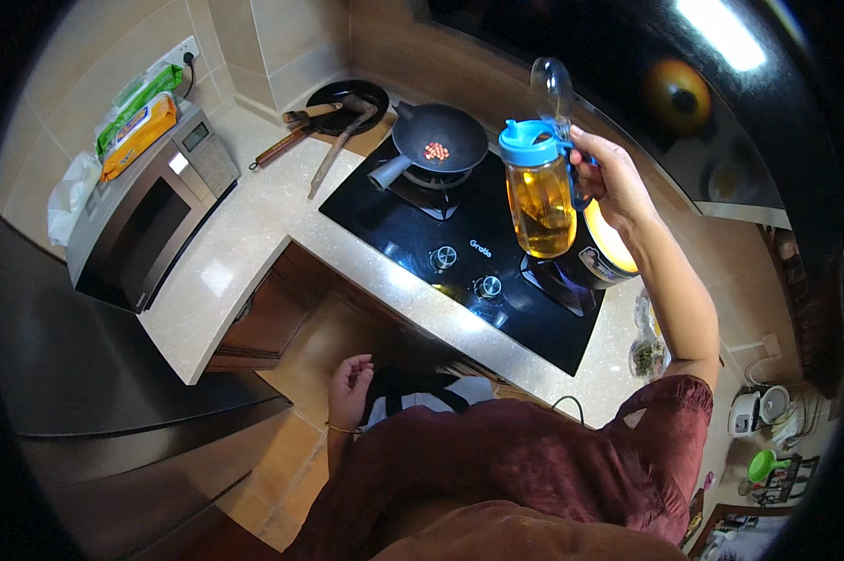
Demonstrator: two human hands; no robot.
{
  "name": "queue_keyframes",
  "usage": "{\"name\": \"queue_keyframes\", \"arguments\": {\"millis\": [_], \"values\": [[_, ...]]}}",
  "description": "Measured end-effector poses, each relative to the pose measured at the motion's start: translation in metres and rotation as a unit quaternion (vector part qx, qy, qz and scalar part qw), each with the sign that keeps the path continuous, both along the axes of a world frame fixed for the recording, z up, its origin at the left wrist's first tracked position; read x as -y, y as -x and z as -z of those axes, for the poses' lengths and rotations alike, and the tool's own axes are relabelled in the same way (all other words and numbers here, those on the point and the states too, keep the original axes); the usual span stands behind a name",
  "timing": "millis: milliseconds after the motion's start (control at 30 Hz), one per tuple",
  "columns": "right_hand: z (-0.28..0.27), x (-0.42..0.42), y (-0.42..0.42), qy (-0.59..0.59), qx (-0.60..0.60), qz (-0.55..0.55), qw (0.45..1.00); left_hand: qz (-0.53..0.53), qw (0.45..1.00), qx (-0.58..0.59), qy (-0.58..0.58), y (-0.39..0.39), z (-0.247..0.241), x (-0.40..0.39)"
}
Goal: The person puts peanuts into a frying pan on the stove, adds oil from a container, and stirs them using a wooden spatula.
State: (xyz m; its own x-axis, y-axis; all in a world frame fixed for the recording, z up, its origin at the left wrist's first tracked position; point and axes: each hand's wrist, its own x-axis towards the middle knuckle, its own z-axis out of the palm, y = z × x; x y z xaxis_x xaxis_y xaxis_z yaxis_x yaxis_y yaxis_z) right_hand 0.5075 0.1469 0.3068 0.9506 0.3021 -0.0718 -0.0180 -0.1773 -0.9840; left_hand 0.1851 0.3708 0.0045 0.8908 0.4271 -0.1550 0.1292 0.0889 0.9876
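Observation:
My right hand (608, 172) is shut on the handle of a clear oil jug (540, 203) with a blue lid, holding it up above the right side of the black gas hob (422, 238). The jug's flap cap stands up, and yellow oil fills part of it. On the left burner rests a small dark wok (464, 133) with several reddish peanuts (436, 151) in it. My left hand (352, 386) hangs low beside my body, its fingers loosely bent and apart, holding nothing. Behind the jug, a pot (594, 256) stands at the right burner, partly hidden.
A black frying pan (334, 91) and a long wooden utensil (338, 158) lie at the back left of the stone counter (254, 175). A microwave (155, 210) bearing wipes packs (138, 137) stands at left. Glass containers (646, 357) sit right of the hob, below the range hood (730, 140).

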Motion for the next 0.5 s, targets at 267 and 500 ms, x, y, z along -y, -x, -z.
{"name": "queue_keyframes", "arguments": {"millis": [267,500], "values": [[0.021,-0.022,-0.04,-0.022,-0.006,0.013,1.0,-0.052,0.998,0.005,0.027,-0.013,0.008,-0.03],[0.036,-0.033,-0.052,0.007,-0.013,0.089,0.996,-0.042,0.998,0.015,0.035,-0.099,0.023,-0.091]]}}
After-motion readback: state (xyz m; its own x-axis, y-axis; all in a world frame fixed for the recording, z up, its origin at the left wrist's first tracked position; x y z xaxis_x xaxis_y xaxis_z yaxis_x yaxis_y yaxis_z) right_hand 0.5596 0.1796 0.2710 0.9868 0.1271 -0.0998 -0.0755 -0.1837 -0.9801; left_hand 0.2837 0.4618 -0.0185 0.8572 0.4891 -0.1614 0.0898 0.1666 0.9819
